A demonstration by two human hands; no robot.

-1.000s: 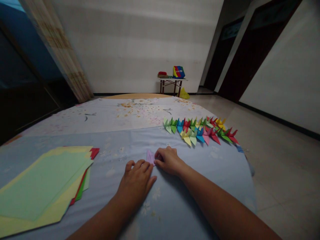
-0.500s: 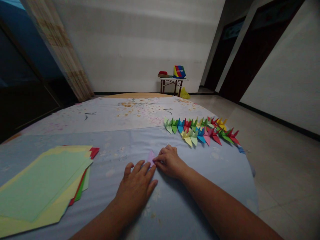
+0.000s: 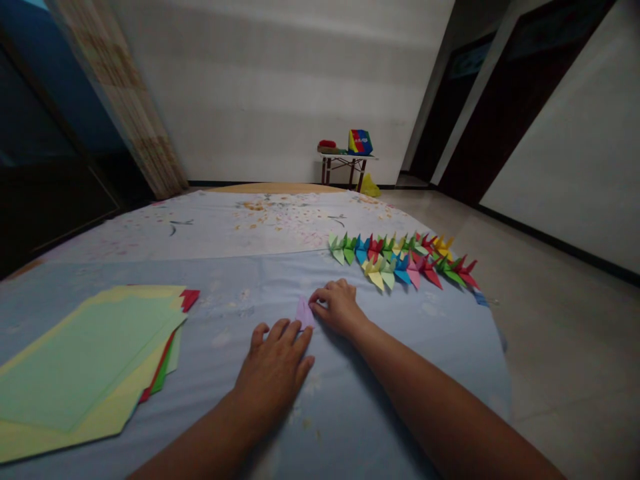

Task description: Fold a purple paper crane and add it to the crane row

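Note:
A small folded piece of purple paper [image 3: 305,313] lies on the blue cloth in front of me. My left hand [image 3: 277,360] rests flat with its fingers spread, the fingertips touching the paper's lower edge. At the paper's right edge, my right hand [image 3: 337,307] has its thumb and index finger pinched together, the other fingers curled. Just beyond that hand stand several folded paper cranes [image 3: 385,270] in two rows, in green, blue, red, yellow and pink.
To the left lies a stack of paper sheets [image 3: 90,360], pale green and yellow on top, red and green below. A blue and white flowered tablecloth [image 3: 215,233] covers the round table. Farther off, a small stand [image 3: 345,159] holds a colourful box [image 3: 360,142].
My right hand has slid a little up along the paper's right edge, so more of the purple paper shows. My left hand has stayed almost in place.

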